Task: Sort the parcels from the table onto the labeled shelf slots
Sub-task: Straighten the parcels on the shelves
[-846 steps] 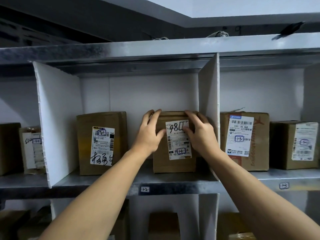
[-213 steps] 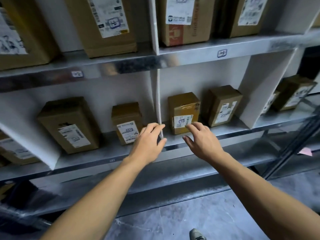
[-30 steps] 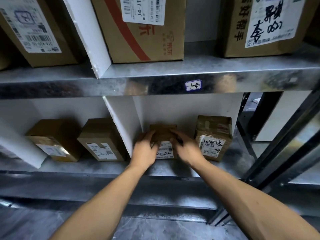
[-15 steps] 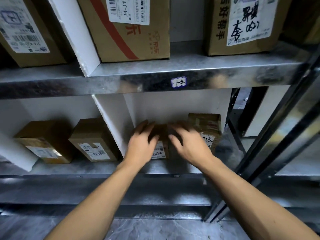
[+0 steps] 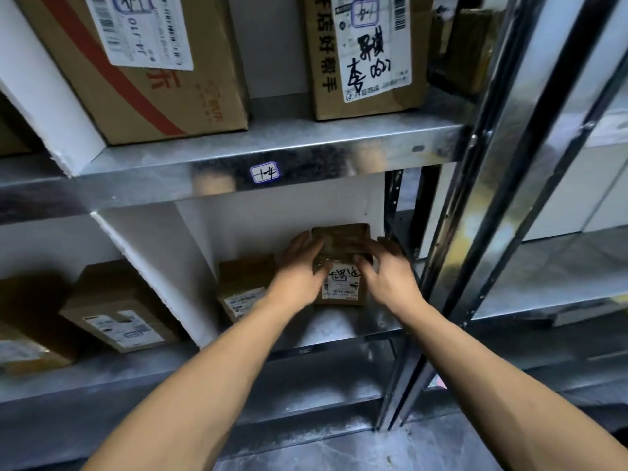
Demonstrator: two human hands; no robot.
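A small brown parcel (image 5: 343, 248) with a handwritten white label stands at the right end of the lower shelf (image 5: 339, 326). My left hand (image 5: 299, 271) grips its left edge, fingers over the top corner and thumb on the front. My right hand (image 5: 385, 278) holds its right side with curled fingers. A second small labelled parcel (image 5: 239, 283) stands just left of it in the same slot, beside a white divider (image 5: 159, 263). The slot tag (image 5: 265, 172) sticks on the shelf edge above.
Two large cartons (image 5: 149, 69) (image 5: 367, 52) stand on the upper shelf. More parcels (image 5: 115, 311) lie in the slot to the left. A metal upright post (image 5: 452, 266) runs close to my right hand. Grey floor lies below.
Both hands have left the small left parcel and moved right onto the parcel with the handwritten label. The view has shifted right and closer.
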